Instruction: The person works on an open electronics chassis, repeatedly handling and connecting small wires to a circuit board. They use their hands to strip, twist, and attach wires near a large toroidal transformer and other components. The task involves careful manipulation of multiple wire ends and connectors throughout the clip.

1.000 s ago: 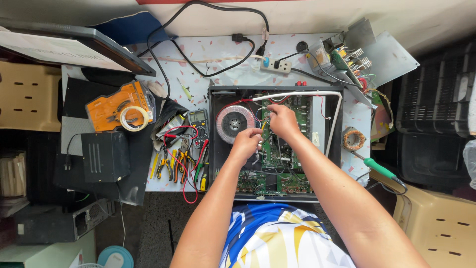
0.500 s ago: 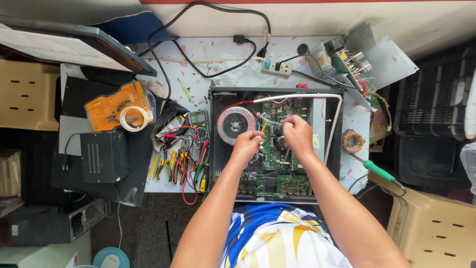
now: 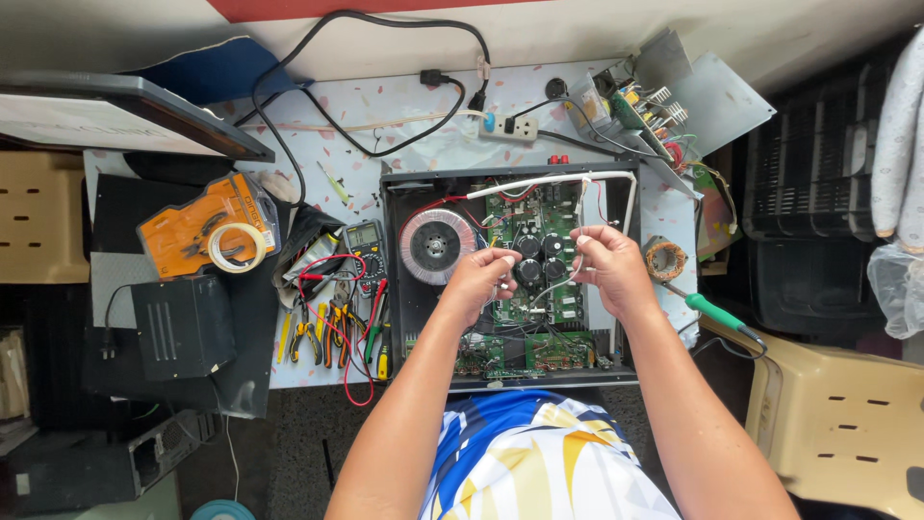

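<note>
An open black amplifier chassis (image 3: pixel 404 289) lies on the table, with a round toroidal transformer (image 3: pixel 431 246) at its left and green circuit boards (image 3: pixel 539 226) in the middle. My left hand (image 3: pixel 481 279) and my right hand (image 3: pixel 606 265) hover above the boards, each pinching part of a thin white wire (image 3: pixel 556 284) that runs between them. The fingers of both are closed on it.
Pliers and screwdrivers (image 3: pixel 332 327) lie left of the chassis with a multimeter (image 3: pixel 364 241), a tape roll (image 3: pixel 236 247) and a black box (image 3: pixel 183 325). A power strip (image 3: pixel 508 126) sits behind. A green-handled tool (image 3: pixel 717 313) and a copper coil (image 3: pixel 664 258) lie right. A beige stool (image 3: pixel 847 414) stands nearby.
Both hands have lifted off the circuit board and moved apart, the right one further right, drawing the white wire out between them.
</note>
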